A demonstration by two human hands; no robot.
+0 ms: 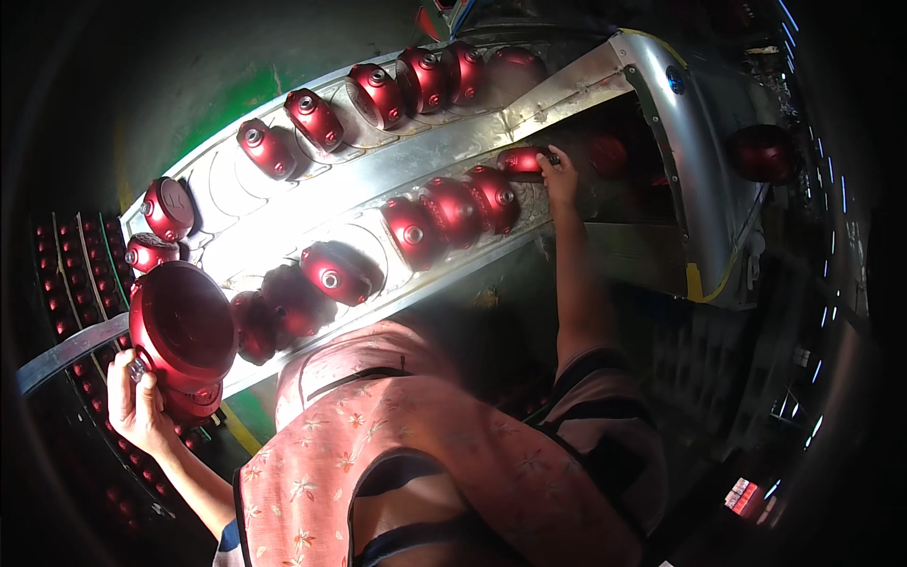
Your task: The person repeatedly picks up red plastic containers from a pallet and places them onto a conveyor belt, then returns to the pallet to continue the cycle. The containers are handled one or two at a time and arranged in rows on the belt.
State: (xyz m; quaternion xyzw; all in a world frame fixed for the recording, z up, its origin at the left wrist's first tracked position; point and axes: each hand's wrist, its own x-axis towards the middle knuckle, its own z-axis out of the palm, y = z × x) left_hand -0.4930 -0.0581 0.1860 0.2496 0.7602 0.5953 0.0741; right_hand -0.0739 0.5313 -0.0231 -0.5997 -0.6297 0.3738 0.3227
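Note:
My left hand [140, 406], at the lower left, pinches a small metal stud on the side of a large glossy red round shell [182, 321]. The shell is tilted, with its broad dark-red face turned toward me. My right hand [559, 178] reaches out to the conveyor's near lane, close to the dark opening. Its fingers are closed on the stud end of another red round shell [518, 164]. Beside that one, a row of similar red shells [452, 210] stands on the conveyor [350, 194], their studs facing me.
A metal hood [671, 142] arches over a dark opening at the conveyor's right end. More red shells [376, 96] line the far lane. At the left, racks [80, 274] hold many small red pieces. One red shell [762, 153] sits beyond the hood.

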